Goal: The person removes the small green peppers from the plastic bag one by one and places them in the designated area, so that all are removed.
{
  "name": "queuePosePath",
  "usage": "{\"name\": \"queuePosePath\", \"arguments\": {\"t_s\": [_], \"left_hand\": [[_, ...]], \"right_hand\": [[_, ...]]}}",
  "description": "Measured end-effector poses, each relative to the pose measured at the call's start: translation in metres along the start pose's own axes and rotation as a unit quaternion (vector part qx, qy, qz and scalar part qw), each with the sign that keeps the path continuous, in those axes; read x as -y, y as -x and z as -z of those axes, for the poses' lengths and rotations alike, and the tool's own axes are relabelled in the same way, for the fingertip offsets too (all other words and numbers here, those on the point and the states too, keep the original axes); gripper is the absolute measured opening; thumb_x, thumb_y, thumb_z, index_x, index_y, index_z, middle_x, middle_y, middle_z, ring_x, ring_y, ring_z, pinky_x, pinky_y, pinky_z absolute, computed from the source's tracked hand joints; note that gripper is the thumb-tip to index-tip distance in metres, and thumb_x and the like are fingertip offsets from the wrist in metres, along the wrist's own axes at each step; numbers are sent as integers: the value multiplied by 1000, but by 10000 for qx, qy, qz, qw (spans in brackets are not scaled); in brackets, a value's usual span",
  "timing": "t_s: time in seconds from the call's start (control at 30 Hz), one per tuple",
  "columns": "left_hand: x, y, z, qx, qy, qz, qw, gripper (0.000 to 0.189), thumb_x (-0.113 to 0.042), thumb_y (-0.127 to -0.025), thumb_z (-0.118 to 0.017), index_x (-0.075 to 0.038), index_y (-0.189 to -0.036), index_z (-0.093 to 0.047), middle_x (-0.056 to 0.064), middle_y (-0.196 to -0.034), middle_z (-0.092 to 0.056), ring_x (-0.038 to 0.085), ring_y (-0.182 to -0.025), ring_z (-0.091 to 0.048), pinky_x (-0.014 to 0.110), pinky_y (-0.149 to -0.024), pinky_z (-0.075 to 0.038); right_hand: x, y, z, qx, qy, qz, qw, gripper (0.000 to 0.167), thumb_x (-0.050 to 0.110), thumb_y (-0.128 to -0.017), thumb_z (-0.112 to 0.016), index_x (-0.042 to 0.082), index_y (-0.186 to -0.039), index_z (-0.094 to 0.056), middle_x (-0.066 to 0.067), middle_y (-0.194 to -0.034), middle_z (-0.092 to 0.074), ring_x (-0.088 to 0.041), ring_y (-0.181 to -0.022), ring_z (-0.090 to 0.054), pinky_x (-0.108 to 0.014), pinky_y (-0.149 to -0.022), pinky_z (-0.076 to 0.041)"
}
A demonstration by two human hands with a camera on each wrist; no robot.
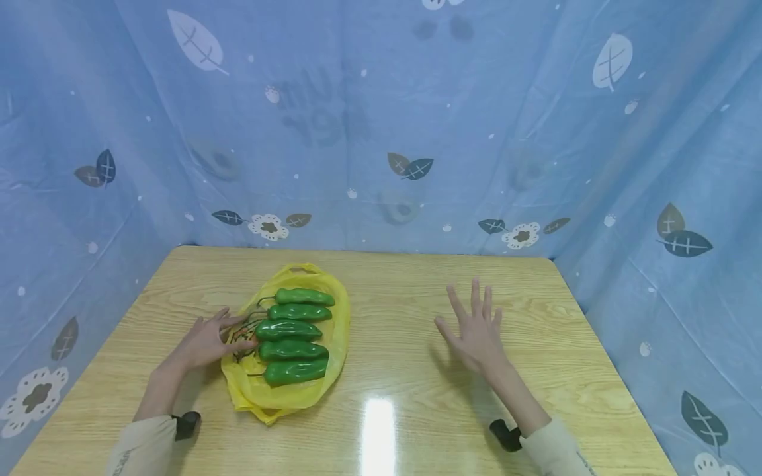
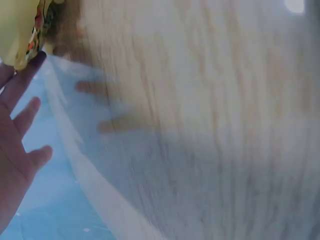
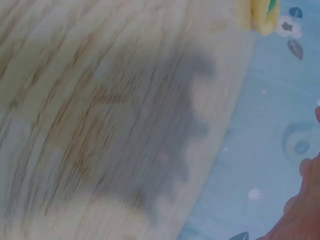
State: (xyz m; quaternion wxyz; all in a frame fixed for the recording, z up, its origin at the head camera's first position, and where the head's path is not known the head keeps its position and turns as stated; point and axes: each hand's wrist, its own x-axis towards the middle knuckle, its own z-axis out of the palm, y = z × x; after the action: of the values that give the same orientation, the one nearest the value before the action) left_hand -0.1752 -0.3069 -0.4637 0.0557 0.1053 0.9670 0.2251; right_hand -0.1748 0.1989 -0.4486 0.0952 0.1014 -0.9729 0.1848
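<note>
A yellow plastic bag [image 1: 339, 330] lies spread on the left part of the wooden table, with several long green peppers [image 1: 292, 330] lined up on it. Their stems point left, into a small tangle of thin dark and reddish bits. My left hand [image 1: 205, 340] is at the bag's left edge, its fingers over the stem ends. In the left wrist view, a fingertip of that hand [image 2: 12, 145] meets the yellow bag [image 2: 12, 32]. On the right side, my right hand [image 1: 479, 334] is spread wide above the tabletop and holds nothing.
Blue curtains [image 1: 357, 132] with leaf and flower prints enclose the back and sides of the wooden table [image 1: 405, 317]. A bright light reflection shows near the table's front. Each wrist carries a small black camera, such as the right camera [image 1: 506, 436].
</note>
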Motion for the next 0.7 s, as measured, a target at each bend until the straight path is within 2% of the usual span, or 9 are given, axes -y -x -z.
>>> {"name": "queuePosePath", "arguments": {"t_s": [0.17, 0.37, 0.5, 0.7], "left_hand": [[4, 2, 2, 87, 353, -48, 9993, 81, -49, -75, -78, 2, -133, -54, 39, -143, -29, 61, -123, -34, 74, -95, -33], [7, 1, 2, 235, 720, -94, 9971, 76, -39, -73, -83, 2, -131, -56, 33, -128, -51, 52, -112, -51, 62, -89, -47], [9, -1, 1, 295, 770, -80, 9966, 75, -35, -72, -84, 2, -130, -56, 33, -123, -55, 47, -103, -59, 55, -83, -54], [7, -1, 2, 315, 925, 91, 9952, 75, -34, -70, -86, 3, -129, -57, 34, -125, -53, 47, -104, -58, 54, -84, -54]], "right_hand": [[10, 4, 0, 72, -105, 131, 9998, 71, 53, -96, -46, 21, -155, -22, -20, -157, 12, -47, -140, 13, -79, -103, -6], [22, 7, -1, 20, -193, 362, 9992, 70, 51, -96, -48, 21, -154, -24, -19, -158, 10, -48, -141, 9, -76, -106, -10], [27, 9, -3, 47, -295, 456, 9985, 69, 50, -96, -48, 21, -154, -24, -19, -158, 11, -46, -141, 11, -74, -107, -10], [35, 13, -8, 176, -409, 547, 9975, 69, 50, -97, -47, 21, -154, -23, -18, -158, 11, -47, -141, 10, -75, -106, -13]]}}
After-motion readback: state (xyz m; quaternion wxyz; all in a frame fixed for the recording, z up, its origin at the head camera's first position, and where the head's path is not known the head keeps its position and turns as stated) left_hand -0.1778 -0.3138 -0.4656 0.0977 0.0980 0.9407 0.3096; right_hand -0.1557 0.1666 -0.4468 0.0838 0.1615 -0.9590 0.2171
